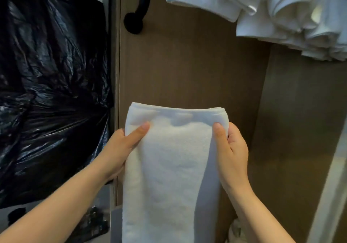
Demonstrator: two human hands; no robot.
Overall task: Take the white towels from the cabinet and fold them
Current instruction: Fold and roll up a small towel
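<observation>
Both the left hand and right hand pinch the towel below the cabinet shelf; keep edges aligned when folding.

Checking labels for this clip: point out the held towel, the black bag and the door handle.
held towel (169, 167), head view, middle of its front face.
black bag (52, 74), head view, its crinkled middle.
door handle (133, 23), head view, its lower end.

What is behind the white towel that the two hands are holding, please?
A brown cabinet panel rises behind the towel, and a bit of white cloth shows at its lower right. Anything directly behind the towel is covered.
</observation>
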